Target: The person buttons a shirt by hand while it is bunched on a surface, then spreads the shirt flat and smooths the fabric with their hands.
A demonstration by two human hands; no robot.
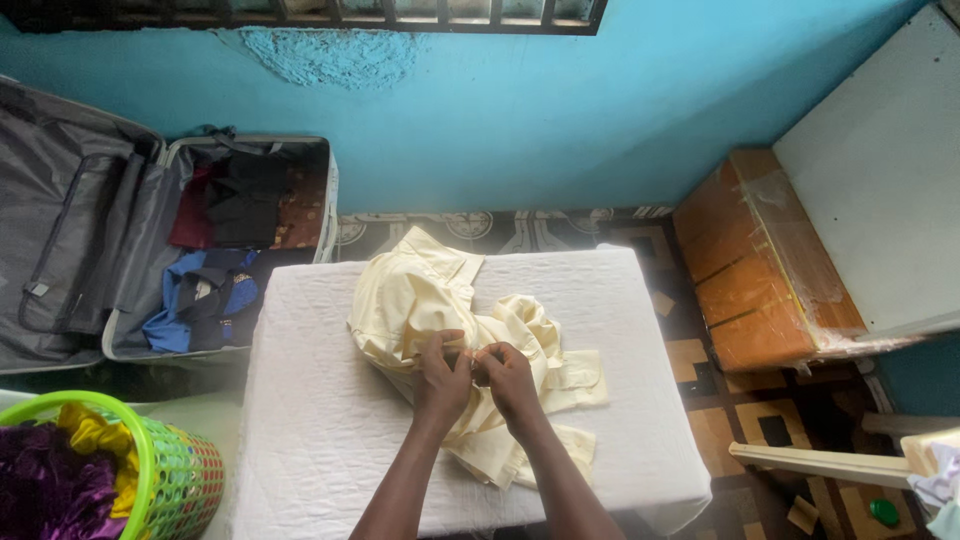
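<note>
While both of my hands work at the middle of the pale yellow cotton shirt (440,300), it lies crumpled on the worktop (320,420), a rectangular surface covered in white quilted cloth. My left hand (442,372) is closed, pinching a fold of the shirt's front between thumb and fingertips. My right hand (508,375) is closed in the same way on the fabric just beside it, so the two hands nearly touch. The shirt's collar end points away from me toward the blue painted wall (560,110), and its lower part spreads toward me and to my right, with a cuff or pocket flap lying flat near my right wrist.

To my left on the floor sits an open grey soft-sided suitcase (70,240), its lid leaning back. Its lower half holds folded clothes: a dark red piece and a black piece at the far end, and a blue garment with dark trim nearer to me.

At my near left stands a round green plastic laundry basket (185,470) with a lattice wall. It holds bunched purple cloth and a yellow piece draped toward the rim.

To my right, against the wall, stands a brown wooden chest (745,270) partly wrapped in clear plastic film; I cannot tell what is inside it. Patterned brown tiles cover the floor (740,420) around it.
</note>
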